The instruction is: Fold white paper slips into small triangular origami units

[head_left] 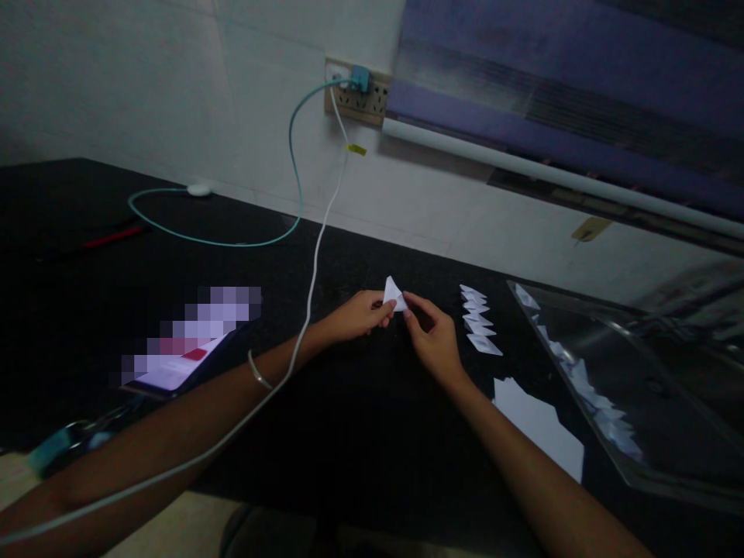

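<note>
- The left hand [369, 311] pinches a folded paper [391, 293] above the black counter [349, 434].
- The right hand [435, 335], thumb and forefinger nearly together, meets its edge; from here I can't tell whether it grips.

Black countertop [349, 434], lit phone [168, 372], teal cable [232, 245], white paper sheets [540, 434], folded paper pieces [483, 345]

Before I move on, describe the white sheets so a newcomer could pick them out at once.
On the black counter, go right to the sink. Between it and the right forearm lie the white sheets, nearer the viewer than the row of folded pieces. Unlike those small, pointed pieces, the sheets are broad and flat.
</note>
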Demonstrator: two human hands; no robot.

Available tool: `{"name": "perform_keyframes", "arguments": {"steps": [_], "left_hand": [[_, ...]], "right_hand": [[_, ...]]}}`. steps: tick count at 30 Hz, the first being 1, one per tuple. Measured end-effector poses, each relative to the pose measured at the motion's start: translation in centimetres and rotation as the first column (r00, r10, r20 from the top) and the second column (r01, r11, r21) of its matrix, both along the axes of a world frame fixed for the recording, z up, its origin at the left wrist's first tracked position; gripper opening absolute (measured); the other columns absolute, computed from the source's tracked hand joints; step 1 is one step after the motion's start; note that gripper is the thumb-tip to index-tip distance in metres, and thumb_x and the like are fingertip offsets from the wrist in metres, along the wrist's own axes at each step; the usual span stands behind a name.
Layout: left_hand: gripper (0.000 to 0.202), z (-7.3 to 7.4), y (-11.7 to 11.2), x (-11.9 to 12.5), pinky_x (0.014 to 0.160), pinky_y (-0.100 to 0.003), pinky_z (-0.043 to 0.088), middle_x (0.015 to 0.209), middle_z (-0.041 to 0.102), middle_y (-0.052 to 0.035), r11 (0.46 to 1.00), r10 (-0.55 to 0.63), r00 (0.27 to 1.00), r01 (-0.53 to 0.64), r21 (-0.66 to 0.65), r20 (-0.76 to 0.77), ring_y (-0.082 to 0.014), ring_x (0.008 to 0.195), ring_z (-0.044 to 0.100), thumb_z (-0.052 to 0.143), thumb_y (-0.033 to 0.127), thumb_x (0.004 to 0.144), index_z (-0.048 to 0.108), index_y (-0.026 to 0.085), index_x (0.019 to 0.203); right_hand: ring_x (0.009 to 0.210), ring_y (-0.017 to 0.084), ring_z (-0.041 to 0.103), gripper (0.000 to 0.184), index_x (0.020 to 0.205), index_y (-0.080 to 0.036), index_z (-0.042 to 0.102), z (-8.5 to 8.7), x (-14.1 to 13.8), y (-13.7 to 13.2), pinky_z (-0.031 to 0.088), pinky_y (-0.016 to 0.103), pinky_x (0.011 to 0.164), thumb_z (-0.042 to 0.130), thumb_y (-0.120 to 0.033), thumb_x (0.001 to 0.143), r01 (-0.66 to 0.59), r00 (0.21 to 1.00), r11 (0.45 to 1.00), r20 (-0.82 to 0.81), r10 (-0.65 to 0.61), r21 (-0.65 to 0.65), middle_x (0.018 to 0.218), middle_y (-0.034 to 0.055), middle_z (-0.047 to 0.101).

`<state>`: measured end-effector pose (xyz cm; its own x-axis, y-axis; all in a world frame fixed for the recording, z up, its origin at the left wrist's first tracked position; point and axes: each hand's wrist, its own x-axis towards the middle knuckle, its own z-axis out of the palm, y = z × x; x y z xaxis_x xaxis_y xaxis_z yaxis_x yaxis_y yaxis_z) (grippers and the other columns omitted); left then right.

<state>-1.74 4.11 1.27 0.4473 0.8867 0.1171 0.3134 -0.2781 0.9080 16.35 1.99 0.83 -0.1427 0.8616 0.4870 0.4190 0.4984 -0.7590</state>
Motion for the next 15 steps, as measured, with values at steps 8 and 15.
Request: {"name": "perform_keyframes", "arguments": {"steps": [8, 15], "left_hand": [[0.036, -1.3, 0.7, -0.1, 0.045, -0.019, 0.035, 0.064, 0.057, 0.0, 0.998, 0.022, 1.0, -0.021, 0.053, -0.016, -0.0081, 0.047, 0.048, 0.043, 0.041, 0.095, 0.059, 0.014, 0.078], [0.037, -1.0, 0.6, -0.2, 0.046, -0.019, 0.035, 0.064, 0.057, -0.0007, 0.996, 0.05, 0.998, -0.048, 0.071, -0.026, -0.0084, 0.047, 0.048, 0.044, 0.041, 0.094, 0.059, 0.013, 0.075]], "right_hand": [[0.116, 0.023, 0.062, 0.035, 0.122, -0.018, 0.066, -0.5, -0.3, -0.2, 0.046, 0.043, 0.104, 0.056, -0.023, 0.089, -0.002, 0.996, 0.999, 0.087, -0.002, 0.051, 0.124, 0.0109, 0.067], [0.123, 0.027, 0.057, 0.05, 0.138, -0.017, 0.051, -0.5, -0.7, -1.1, 0.046, 0.047, 0.105, 0.057, -0.024, 0.088, -0.025, 0.978, 0.999, 0.21, 0.018, 0.033, 0.136, 0.014, 0.058]]}}
